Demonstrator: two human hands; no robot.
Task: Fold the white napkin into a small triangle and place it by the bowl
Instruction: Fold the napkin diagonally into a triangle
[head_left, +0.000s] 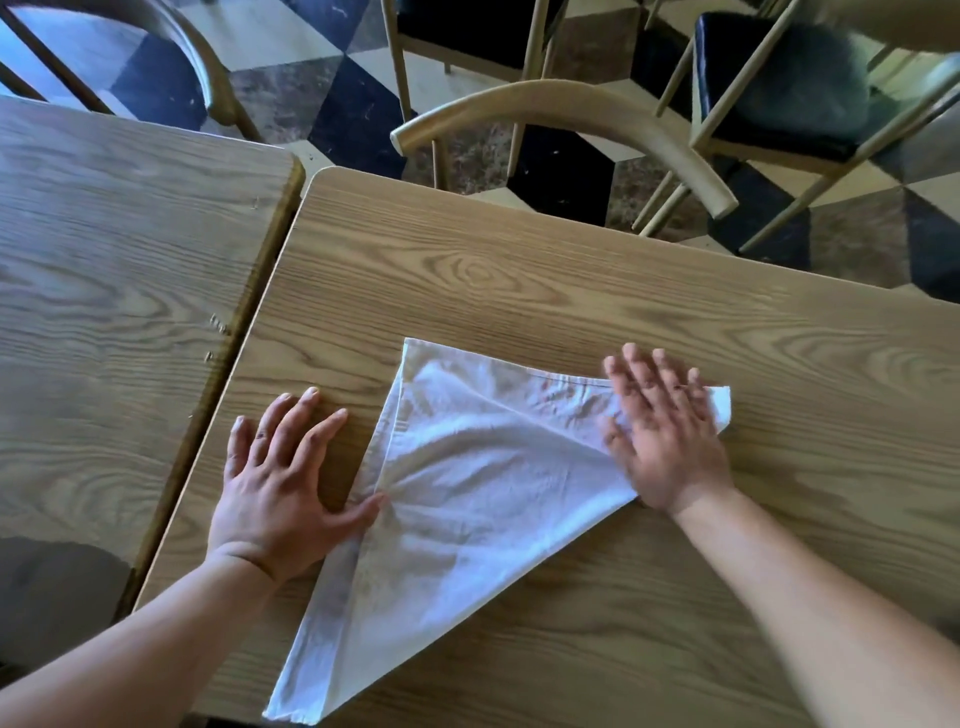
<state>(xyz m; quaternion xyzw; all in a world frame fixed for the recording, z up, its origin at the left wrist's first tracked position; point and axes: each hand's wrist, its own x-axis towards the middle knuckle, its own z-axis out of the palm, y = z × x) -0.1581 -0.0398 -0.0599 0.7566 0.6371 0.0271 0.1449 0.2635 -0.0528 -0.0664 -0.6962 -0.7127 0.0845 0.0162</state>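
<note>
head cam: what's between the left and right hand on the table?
Only the white napkin, folded into a large triangle on the table. The left hand touches its left edge; the right hand lies flat on its right corner. Head view.

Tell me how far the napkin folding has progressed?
Done: the white napkin already lies folded into one large triangle. In hand: the left hand pins its edge while the right hand lies flat on its right corner. Left: smaller folds and placing; no bowl is visible.

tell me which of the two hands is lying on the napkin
The right hand: it lies flat on the white napkin near its right corner. The left hand rests mostly on the bare table, only its thumb touching the cloth's edge.
</note>
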